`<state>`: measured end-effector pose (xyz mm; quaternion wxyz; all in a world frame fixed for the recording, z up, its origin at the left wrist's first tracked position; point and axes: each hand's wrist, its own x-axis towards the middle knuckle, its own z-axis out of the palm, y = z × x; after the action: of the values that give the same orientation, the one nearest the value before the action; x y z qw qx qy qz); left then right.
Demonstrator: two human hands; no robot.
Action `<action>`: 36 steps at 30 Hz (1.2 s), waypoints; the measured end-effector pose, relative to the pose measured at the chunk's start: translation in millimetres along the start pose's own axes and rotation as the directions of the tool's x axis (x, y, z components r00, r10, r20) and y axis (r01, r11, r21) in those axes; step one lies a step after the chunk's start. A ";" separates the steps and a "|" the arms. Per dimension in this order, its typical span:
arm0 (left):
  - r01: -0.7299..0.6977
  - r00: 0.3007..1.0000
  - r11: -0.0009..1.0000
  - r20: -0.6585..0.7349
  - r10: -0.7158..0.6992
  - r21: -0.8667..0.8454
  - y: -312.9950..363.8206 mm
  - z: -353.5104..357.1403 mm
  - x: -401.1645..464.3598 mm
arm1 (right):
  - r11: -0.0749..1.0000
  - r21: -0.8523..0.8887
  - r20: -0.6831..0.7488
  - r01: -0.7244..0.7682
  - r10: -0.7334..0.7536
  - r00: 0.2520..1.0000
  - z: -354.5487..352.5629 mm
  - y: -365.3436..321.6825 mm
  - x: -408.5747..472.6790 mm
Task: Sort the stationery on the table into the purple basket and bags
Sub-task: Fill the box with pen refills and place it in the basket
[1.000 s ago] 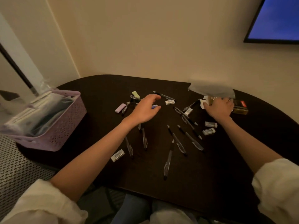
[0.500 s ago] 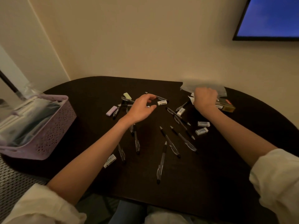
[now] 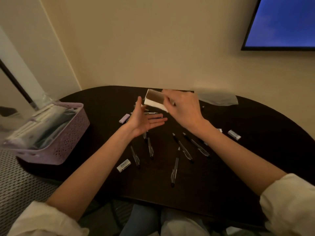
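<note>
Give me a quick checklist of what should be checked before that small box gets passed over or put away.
1. Right hand grips the small box: ok, fingers curl round its end.
2. Left hand free to receive: ok, palm up, fingers straight, holding nothing.
3. Box contents: cannot tell, the picture is blurred there.
4. Purple basket within reach: ok, it stands at the table's left edge, already holding packets.
5. Bag ready: cannot tell, it lies flat at the far edge and its opening is unclear.
6. Pens sorted: not ok, several lie loose on the table.
</note>
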<state>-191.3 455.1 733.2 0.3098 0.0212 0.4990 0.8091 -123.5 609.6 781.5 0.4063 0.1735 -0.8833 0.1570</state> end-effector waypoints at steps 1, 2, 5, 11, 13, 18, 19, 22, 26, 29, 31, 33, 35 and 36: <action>0.005 1.000 0.998 -0.003 -0.005 -0.060 1.6 -2.9 -5.4 | 0.998 0.055 -0.026 0.036 -0.035 0.999 6.9 -4.7 -7.2; 0.006 1.000 0.995 -0.015 -0.008 -0.102 2.6 -7.4 -11.7 | 0.993 0.098 -0.040 0.069 -0.065 0.997 14.0 -10.3 -14.6; -0.007 0.996 0.985 -0.089 -0.008 -0.174 1.9 -21.4 -27.1 | 0.971 0.185 0.005 0.150 -0.154 0.988 31.9 -25.0 -31.4; -0.106 0.970 0.886 -0.244 -0.008 -0.451 7.0 -69.5 -42.4 | 0.951 0.297 0.297 -0.088 -0.004 0.955 48.4 -48.0 -46.7; -0.183 0.949 0.826 -0.315 0.007 -0.533 8.2 -92.4 -45.4 | 0.955 0.223 0.429 -0.197 0.085 0.899 59.2 -54.6 -50.3; -0.278 0.900 0.800 -0.435 0.024 -0.532 -0.6 -118.5 -54.8 | 0.968 0.027 0.722 -0.250 0.154 0.674 90.8 -71.6 -53.8; -0.280 0.901 0.801 -0.432 0.029 -0.529 -2.1 -120.4 -56.1 | 0.970 0.011 0.737 -0.245 0.158 0.657 96.6 -76.4 -54.0; -0.294 0.904 0.813 -0.421 0.067 -0.503 -4.3 -130.0 -55.4 | 0.960 -0.031 0.782 -0.279 0.197 0.591 110.7 -87.8 -51.3; -0.319 0.900 0.823 -0.423 0.107 -0.470 -5.0 -142.2 -48.2 | 0.906 -0.019 0.832 -0.422 0.248 0.497 118.1 -87.6 -44.6; -0.343 0.892 0.812 -0.435 0.123 -0.472 -3.2 -148.4 -36.9 | 0.822 0.005 0.780 -0.569 0.353 0.517 112.1 -74.7 -36.8; -0.369 0.882 0.801 -0.450 0.141 -0.472 -1.0 -147.5 -28.1 | 0.775 -0.044 0.679 -0.630 0.485 0.550 102.1 -63.0 -29.0; -0.406 0.869 0.781 -0.464 0.170 -0.474 0.5 -144.0 -17.3 | 0.728 -0.107 0.615 -0.677 0.583 0.531 94.0 -52.5 -26.4; -0.417 0.871 0.776 -0.453 0.192 -0.474 1.2 -140.7 -6.1 | 0.680 -0.180 0.637 -0.711 0.631 0.443 91.3 -49.0 -30.6; -0.415 0.877 0.772 -0.438 0.198 -0.481 2.2 -138.8 0.0 | 0.674 -0.220 0.653 -0.705 0.638 0.407 93.9 -48.8 -35.1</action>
<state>-240.0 344.2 665.4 0.0660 -0.1378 0.2764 0.9488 -143.2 533.1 702.8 -0.0560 -0.1327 -0.9519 0.2706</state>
